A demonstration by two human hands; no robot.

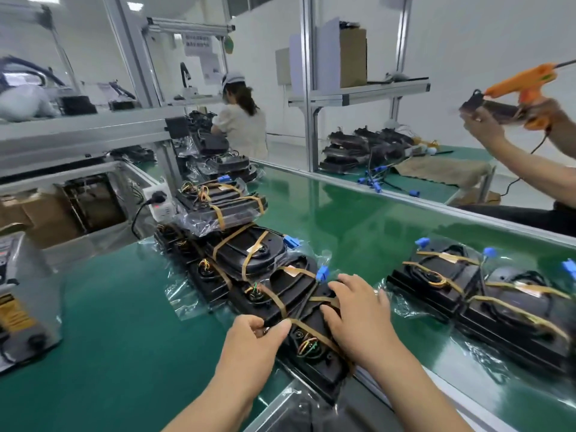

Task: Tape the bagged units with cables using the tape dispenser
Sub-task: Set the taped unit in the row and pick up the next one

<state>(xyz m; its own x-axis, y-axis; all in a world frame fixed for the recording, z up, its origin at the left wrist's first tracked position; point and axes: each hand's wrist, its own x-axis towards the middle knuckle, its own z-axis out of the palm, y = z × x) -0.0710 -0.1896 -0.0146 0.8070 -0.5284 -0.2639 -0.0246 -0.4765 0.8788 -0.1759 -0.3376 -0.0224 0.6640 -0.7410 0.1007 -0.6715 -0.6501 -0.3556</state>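
Note:
A black bagged unit (314, 360) with coloured cables lies at the near edge of the green mat (124, 322), crossed by brown tape (314, 333). My left hand (252, 341) pinches the tape end at the unit's left side. My right hand (358, 319) lies flat on top of the unit, fingers spread, pressing it down. A grey tape dispenser (21, 300) stands at the far left of the mat, away from both hands.
A row of taped bagged units (249, 254) runs back from my hands, with a stack (221, 201) behind. Two more taped units (486, 294) lie on the green conveyor. At the right a person holds an orange glue gun (526, 85). Another person (240, 120) works farther back.

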